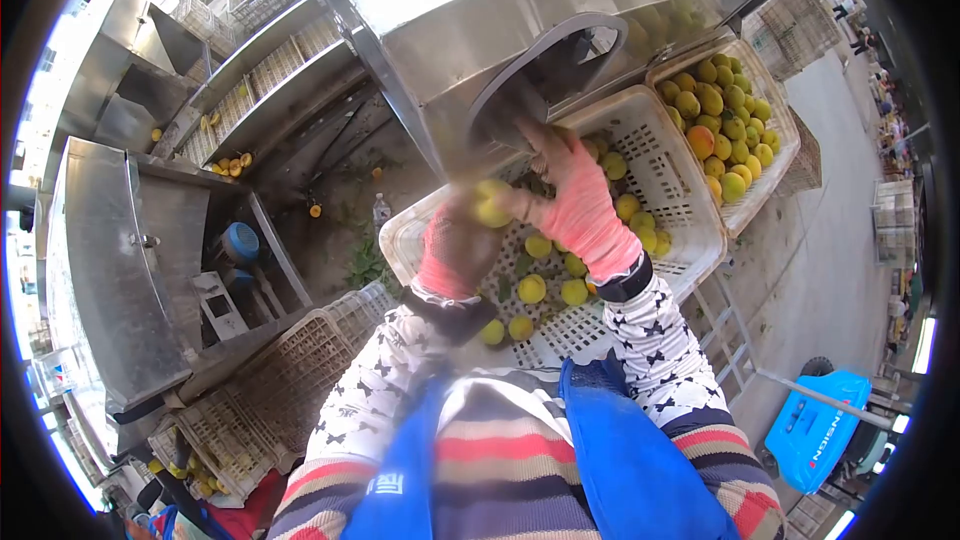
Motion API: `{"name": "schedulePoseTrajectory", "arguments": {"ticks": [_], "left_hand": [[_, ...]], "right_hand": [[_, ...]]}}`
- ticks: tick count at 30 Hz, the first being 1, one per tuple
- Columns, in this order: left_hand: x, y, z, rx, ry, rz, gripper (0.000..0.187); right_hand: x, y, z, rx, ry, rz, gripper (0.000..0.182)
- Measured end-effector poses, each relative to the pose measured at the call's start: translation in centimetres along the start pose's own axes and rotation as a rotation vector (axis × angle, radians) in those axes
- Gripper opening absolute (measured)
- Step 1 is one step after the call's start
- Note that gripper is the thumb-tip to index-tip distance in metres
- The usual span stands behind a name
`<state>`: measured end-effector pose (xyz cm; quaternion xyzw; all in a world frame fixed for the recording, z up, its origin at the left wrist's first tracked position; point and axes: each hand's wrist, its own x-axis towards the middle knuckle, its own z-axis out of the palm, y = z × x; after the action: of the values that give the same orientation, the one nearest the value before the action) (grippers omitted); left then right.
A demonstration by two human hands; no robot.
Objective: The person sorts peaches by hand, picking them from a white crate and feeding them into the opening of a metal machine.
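A yellow-green fruit (491,204) is in my left hand (462,240), which wears a pink glove and is closed round it, partly blurred. My right hand (565,190), also in a pink glove, reaches over the white crate (690,230); its thumb side points at the fruit, and its other fingertips lie near a dark curved opening (505,115) in the metal machine. Whether the right hand holds anything is hidden by blur. Below both hands, several loose yellow-green fruits (532,288) lie in the crate.
A second crate (790,145) full of yellow and orange fruit stands at the right. Stacked empty crates (290,370) are at lower left. Metal machinery (120,250) fills the left side. A bottle (381,210) stands on the floor. A blue machine (817,430) is at lower right.
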<state>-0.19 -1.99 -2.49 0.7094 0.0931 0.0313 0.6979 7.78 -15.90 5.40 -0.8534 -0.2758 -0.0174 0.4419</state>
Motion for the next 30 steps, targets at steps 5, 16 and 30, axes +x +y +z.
{"name": "schedulePoseTrajectory", "arguments": {"ticks": [5,16,30], "left_hand": [[1.1,2.0,3.1,-0.509,0.065,-0.097,0.034],[5.3,-34.9,3.4,1.236,-0.386,-0.56,0.036],[3.3,-29.3,5.6,0.967,-1.073,-0.104,0.038]], "right_hand": [[-2.2,1.6,0.4,-0.037,0.006,0.05,0.06],[7.2,1.5,3.8,-0.446,0.08,0.231,0.049],[-7.0,18.6,-0.2,-0.419,-0.183,0.581,0.039]]}}
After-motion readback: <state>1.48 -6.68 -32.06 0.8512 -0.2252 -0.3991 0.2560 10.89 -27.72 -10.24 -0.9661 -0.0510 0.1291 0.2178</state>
